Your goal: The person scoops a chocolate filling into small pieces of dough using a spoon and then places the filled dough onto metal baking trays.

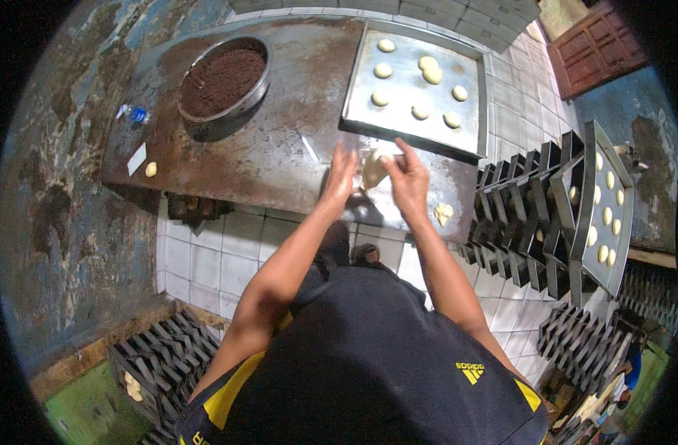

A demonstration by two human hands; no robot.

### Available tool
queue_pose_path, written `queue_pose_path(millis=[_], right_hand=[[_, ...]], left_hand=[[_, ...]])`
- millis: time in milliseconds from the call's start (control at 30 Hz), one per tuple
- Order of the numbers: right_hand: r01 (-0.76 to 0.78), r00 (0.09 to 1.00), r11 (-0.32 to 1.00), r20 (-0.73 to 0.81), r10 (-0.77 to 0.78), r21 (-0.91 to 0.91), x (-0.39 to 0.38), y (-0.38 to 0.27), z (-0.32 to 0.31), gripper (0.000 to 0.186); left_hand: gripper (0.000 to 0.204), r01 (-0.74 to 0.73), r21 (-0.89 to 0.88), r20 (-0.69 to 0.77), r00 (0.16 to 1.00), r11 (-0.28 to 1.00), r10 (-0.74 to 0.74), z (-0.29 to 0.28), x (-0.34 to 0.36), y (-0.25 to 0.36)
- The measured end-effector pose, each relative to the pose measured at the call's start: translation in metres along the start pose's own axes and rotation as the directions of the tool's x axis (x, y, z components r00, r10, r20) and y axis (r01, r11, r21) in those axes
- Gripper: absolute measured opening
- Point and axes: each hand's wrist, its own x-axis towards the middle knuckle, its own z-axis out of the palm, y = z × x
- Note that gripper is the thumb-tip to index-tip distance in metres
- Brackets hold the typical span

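One dough piece (371, 170), between both hands, over the counter (283, 159), near its front edge. Apparently still unfinished; eight rounds (380, 98) already on the metal tray (405, 90) behind, two overlapping. Pale, elongated, blurred. Right hand (411, 182): thumb against dough, firmness of grip impossible to tell. Left hand (341, 178): grip wide, fingers extended, alongside. Near right hand: ragged dough scrap (443, 214). Farther left: round pan (256, 96) of dark crumbs (224, 78).

L head cam, facing down, table (309, 81) nr, fisheye rim unclear
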Motion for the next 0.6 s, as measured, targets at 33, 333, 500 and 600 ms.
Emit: queue_pose_path(millis=[33, 333, 500, 600], right_hand=[[0.016, 0.995, 0.981, 0.098, 0.003, -0.194, -0.009, 0.003, 0.017, 0.039], [0.419, 0.870, 0.764, 0.457, -0.185, -0.490, 0.100, 0.099, 0.159, 0.027], [0.429, 0.821, 0.486, 0.553, 0.143, -0.762, 0.146, 0.133, 0.229, 0.027], [0.451, 0.735, 0.670, 0.672, 0.097, -0.590, 0.146, 0.073, 0.255, 0.019]], left_hand=[[0.060, -0.015, 0.167, 0.057, 0.998, 0.986, 0.006, -0.022, -0.008, -0.007], [0.037, -0.152, -0.097, 0.093, 0.983, 0.984, 0.161, -0.154, -0.006, -0.004], [0.062, -0.368, -0.074, -0.002, 0.929, 0.927, 0.369, -0.246, 0.032, 0.060], [0.063, -0.171, -0.012, -0.188, 0.968, 0.985, 0.166, -0.300, 0.046, 0.091]])
